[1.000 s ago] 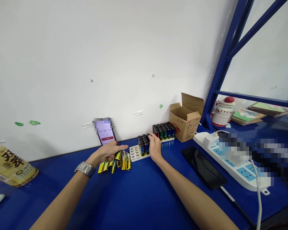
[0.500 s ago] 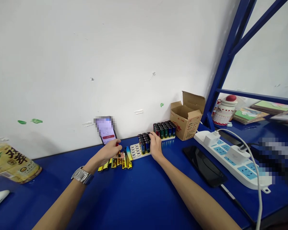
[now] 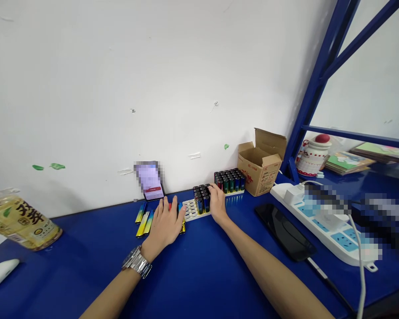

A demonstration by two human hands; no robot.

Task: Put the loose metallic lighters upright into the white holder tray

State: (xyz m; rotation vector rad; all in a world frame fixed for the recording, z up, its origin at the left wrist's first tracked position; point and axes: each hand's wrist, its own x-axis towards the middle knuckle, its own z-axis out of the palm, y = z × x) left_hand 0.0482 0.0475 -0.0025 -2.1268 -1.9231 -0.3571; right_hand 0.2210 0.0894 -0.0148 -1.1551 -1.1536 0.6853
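Observation:
My left hand (image 3: 166, 223), with a metal watch at the wrist, lies palm down with fingers spread over loose batteries (image 3: 142, 224) in yellow and blue wraps. It covers some of them. A white holder (image 3: 189, 209) with round slots sits just right of it; its left slots hold nothing. Dark-topped batteries (image 3: 201, 201) stand upright in its right part. My right hand (image 3: 217, 204) has its fingers curled against the right side of these batteries. The fingertips are partly hidden.
Behind my right hand stands a second rack of upright batteries (image 3: 231, 180), beside an open cardboard box (image 3: 261, 170). A phone (image 3: 152, 181) leans on the wall. To the right lie a dark phone (image 3: 284, 230) and a power strip (image 3: 346, 241); a bottle (image 3: 26, 221) is left.
My left hand has gone from curled fingers to spread ones, lying lower and further right over the loose batteries. My right hand stays at the holder. The view has shifted slightly.

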